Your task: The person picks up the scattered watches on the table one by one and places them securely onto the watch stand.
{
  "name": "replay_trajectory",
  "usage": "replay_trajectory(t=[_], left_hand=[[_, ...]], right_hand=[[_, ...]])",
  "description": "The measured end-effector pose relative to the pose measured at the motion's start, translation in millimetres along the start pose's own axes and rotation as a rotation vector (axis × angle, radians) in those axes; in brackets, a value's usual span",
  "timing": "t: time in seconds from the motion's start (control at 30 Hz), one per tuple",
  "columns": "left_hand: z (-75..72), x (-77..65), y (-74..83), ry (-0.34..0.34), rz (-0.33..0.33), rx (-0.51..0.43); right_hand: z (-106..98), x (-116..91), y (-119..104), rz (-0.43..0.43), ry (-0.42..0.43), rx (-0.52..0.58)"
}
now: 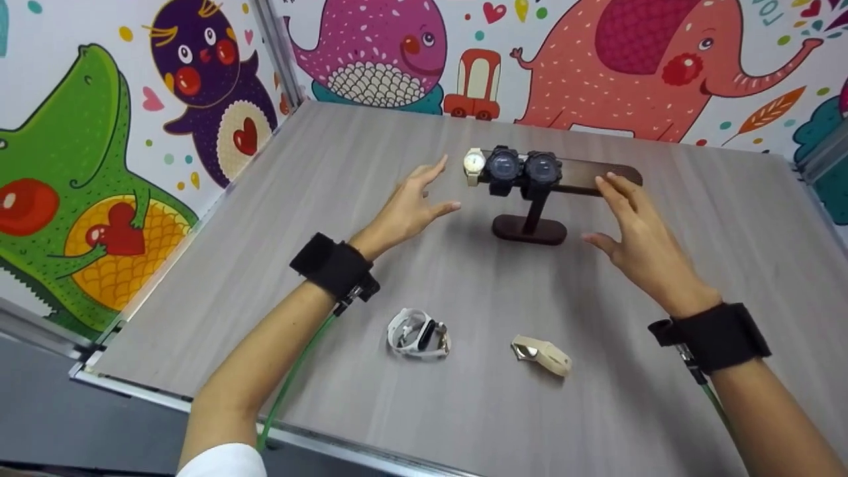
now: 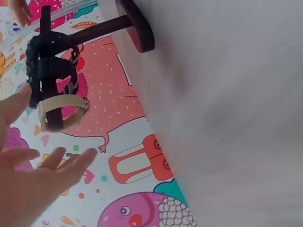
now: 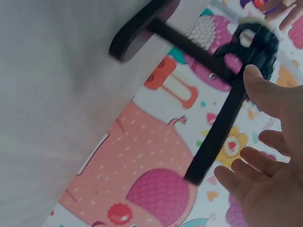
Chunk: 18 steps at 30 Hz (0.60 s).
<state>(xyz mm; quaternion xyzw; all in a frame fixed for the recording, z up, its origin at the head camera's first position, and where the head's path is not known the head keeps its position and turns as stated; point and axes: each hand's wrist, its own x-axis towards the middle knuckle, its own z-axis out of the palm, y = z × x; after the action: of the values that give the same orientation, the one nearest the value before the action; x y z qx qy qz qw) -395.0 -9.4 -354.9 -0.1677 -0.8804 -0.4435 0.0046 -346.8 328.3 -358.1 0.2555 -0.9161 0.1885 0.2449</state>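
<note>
A dark wooden T-shaped watch stand (image 1: 593,177) stands upright on the table. On the left part of its bar sit a small cream watch (image 1: 474,162) and two bulky black watches (image 1: 503,165); the right part of the bar is bare. My left hand (image 1: 403,213) is beside the cream watch at the bar's left end, fingers spread and holding nothing. At the opposite end, my right hand (image 1: 644,248) has its fingers extended, the tips overlapping the bar in the head view. Relaxed fingers and a gap to the bar show in the right wrist view, below the stand's bar (image 3: 215,137).
Nearer the table's front edge lie a white-strapped watch (image 1: 419,336) and, to its right, a cream watch (image 1: 544,356) on its side. Printed cartoon walls (image 1: 616,73) border the table at the back and left. A green cable (image 1: 298,371) runs along the left forearm.
</note>
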Motion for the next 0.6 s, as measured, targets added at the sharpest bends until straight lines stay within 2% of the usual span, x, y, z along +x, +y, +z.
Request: replay_trajectory(t=[0.13, 0.37, 0.47, 0.6], left_hand=[[-4.1, -29.8, -1.4, -0.066, 0.047, 0.053], [-7.8, -79.3, 4.3, -0.290, 0.109, 0.189], [-8.2, -91.8, 12.4, -0.329, 0.154, 0.233], [-7.7, -104.4, 23.7, -0.348, 0.217, 0.269]], right_hand=[[0.3, -10.8, -17.2, -0.060, 0.013, -0.009], [-0.9, -25.7, -48.9, -0.162, 0.030, -0.027], [-3.1, -27.9, -62.0, -0.190, 0.040, -0.039], [-2.6, -28.0, -79.9, -0.217, 0.044, -0.014]])
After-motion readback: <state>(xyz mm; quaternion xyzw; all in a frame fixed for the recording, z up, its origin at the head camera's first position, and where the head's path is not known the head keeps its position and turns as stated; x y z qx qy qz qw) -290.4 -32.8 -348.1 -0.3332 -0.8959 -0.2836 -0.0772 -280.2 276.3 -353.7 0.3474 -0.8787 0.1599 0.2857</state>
